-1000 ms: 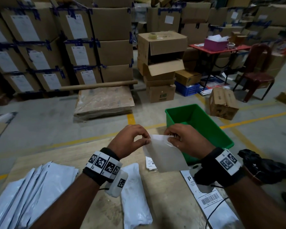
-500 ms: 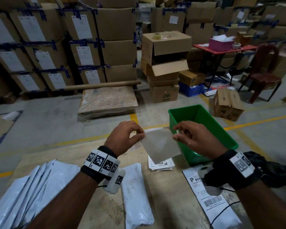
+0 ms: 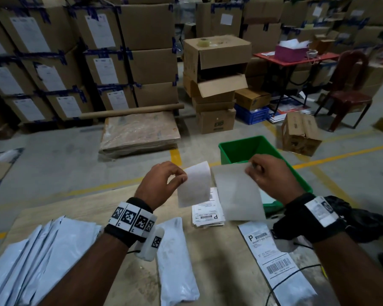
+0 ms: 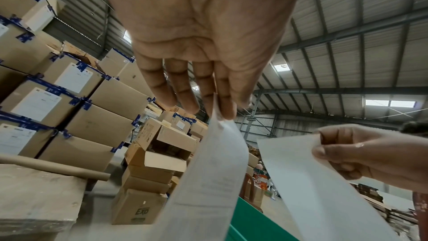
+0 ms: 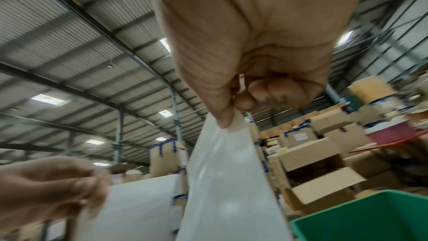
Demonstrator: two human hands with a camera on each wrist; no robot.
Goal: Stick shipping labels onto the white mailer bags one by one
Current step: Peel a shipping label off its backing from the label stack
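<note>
Above the surface (image 3: 208,261), the left hand (image 3: 161,184) pinched a peeled label (image 3: 195,184); the right hand (image 3: 272,177) pinched its backing sheet (image 3: 237,195). One labelled bag (image 3: 276,261) lay at right; an unlabelled bag (image 3: 175,261) and a stack of bags (image 3: 31,261) waited.

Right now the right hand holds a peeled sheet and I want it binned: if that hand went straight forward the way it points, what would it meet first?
Most likely the green bin: the right hand, pinching the backing sheet, sits just before its near rim, though depth is unclear.
</note>
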